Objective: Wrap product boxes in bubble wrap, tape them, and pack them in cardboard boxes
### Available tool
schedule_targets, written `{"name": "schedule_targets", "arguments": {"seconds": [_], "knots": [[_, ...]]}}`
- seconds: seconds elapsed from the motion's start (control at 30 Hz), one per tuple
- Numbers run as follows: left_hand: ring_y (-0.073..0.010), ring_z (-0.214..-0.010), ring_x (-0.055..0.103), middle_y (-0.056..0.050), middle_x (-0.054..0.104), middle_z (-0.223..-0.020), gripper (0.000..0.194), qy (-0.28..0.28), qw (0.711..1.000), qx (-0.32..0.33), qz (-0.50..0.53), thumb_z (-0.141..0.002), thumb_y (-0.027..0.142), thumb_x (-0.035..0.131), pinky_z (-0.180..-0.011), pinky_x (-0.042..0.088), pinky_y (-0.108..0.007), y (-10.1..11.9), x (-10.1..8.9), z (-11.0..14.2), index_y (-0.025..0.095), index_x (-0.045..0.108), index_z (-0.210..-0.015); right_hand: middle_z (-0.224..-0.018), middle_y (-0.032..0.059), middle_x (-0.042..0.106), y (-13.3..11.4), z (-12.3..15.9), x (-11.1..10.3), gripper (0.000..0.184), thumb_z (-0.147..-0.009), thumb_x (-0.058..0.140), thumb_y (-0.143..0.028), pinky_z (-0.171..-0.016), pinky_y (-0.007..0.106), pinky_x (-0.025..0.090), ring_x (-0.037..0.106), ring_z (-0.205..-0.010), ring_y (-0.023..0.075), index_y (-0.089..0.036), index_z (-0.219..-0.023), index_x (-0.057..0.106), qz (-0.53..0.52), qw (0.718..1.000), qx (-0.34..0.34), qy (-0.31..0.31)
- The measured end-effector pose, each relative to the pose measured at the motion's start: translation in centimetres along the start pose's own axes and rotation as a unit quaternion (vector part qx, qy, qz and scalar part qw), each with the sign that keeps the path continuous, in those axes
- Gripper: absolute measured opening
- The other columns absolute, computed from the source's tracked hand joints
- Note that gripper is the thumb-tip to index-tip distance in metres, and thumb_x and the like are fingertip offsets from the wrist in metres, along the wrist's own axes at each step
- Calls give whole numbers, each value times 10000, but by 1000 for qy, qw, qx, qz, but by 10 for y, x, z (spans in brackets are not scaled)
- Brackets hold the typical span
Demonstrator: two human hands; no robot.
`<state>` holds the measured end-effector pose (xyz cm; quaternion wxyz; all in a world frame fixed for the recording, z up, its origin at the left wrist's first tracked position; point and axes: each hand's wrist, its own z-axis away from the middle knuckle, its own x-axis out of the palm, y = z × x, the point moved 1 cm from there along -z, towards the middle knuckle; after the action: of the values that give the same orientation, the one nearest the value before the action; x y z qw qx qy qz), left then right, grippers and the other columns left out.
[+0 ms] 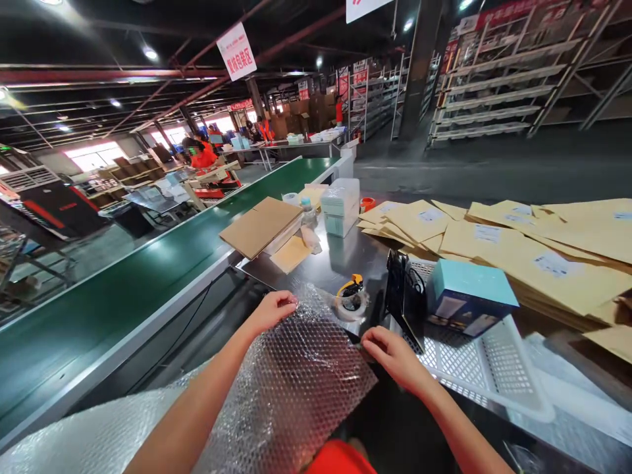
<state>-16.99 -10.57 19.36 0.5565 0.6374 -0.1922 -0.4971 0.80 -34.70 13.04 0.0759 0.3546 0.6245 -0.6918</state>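
A sheet of clear bubble wrap [301, 375] lies spread on the steel worktable [345, 257] in front of me. My left hand [271, 311] pinches its far left corner with closed fingers. My right hand [392, 355] grips the sheet's right edge, fingers curled. Just beyond the sheet sits a tape roll in a yellow and black dispenser [351, 297]. Right of my right hand a teal box [469, 293] rests in a white plastic basket [494, 368], beside a black device with cables [402, 293].
A green conveyor belt [123, 283] runs along the left. Flattened cardboard boxes [259, 225], a white label printer [340, 205] and a spread of tan padded mailers [518, 243] cover the far table. More bubble wrap [89, 434] trails lower left. People in orange work far back.
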Motion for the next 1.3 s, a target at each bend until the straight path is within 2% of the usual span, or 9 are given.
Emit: {"name": "schedule_targets", "arguments": {"seconds": [0.23, 0.4, 0.6, 0.73, 0.87, 0.97, 1.03, 1.23, 1.3], "knots": [[-86, -475, 402, 93, 438, -531, 348, -58, 997, -27, 36, -626, 425, 698, -507, 333, -234, 12, 4, -22, 178, 582, -843, -728, 19, 630, -24, 12, -4, 200, -840, 508, -337, -679, 308, 383, 564, -706, 182, -209, -711, 593, 68, 998, -16, 8], [-89, -499, 382, 60, 435, -511, 340, -94, 992, 22, -83, -658, 484, 641, -506, 279, -240, 20, 9, -36, 175, 535, -567, -648, 2, 619, -48, 16, 2, 187, -821, 529, -299, -592, 281, 334, 543, -622, 160, -206, -670, 587, 108, 994, 12, -5], [-122, -551, 461, 41, 495, -511, 283, -50, 983, 51, -167, -734, 407, 550, -574, 338, -251, 11, 11, -47, 176, 573, -572, -693, 17, 628, -55, 25, 7, 239, -879, 537, -380, -575, 264, 323, 532, -621, 148, -206, -730, 605, 152, 987, -25, 41], [-151, -618, 520, 9, 559, -560, 257, -24, 976, 47, -213, -761, 338, 569, -620, 355, -264, 4, 13, -55, 169, 594, -568, -670, 25, 604, -58, 31, 13, 288, -947, 456, -340, -563, 278, 286, 529, -593, 143, -204, -760, 628, 287, 946, -94, 119], [-217, -813, 592, -65, 674, -809, 207, 23, 964, 45, -261, -835, 307, 539, -745, 412, -312, 10, 20, -46, 167, 690, -847, -640, 25, 599, -62, 32, 15, 321, -964, 424, -290, -587, 302, 268, 531, -594, 147, -203, -731, 628, 397, 894, -126, 167], [-279, -1078, 556, -146, 629, -1150, 389, 125, 927, 137, -325, -890, 308, 498, -925, 406, -402, 25, 28, -26, 162, 580, -1241, -645, 27, 603, -64, 30, 10, 305, -955, 441, -280, -584, 306, 255, 519, -586, 145, -196, -721, 618, 417, 883, -114, 181], [-303, -1182, 507, -171, 573, -1259, 441, 149, 901, 218, -343, -896, 327, 507, -1013, 367, -464, 35, 35, -13, 159, 535, -1302, -645, 32, 605, -66, 28, 5, 309, -956, 440, -281, -582, 312, 245, 514, -586, 149, -193, -716, 615, 430, 877, -115, 183], [-290, -1382, 376, -115, 470, -1465, 395, -139, 918, 265, -259, -889, 259, 485, -1160, 158, -603, 48, 66, -3, 243, 574, -1273, -635, 31, 603, -69, 30, -6, 301, -950, 444, -293, -573, 301, 265, 526, -586, 151, -193, -727, 620, 417, 887, -116, 160], [-293, -1450, 262, -116, 355, -1548, 502, -161, 932, 235, -226, -879, 307, 496, -1170, 105, -617, 41, 72, -6, 244, 481, -1376, -671, 29, 624, -67, 32, -9, 273, -936, 472, -335, -568, 290, 277, 544, -604, 155, -202, -751, 623, 371, 916, -66, 138]]}}
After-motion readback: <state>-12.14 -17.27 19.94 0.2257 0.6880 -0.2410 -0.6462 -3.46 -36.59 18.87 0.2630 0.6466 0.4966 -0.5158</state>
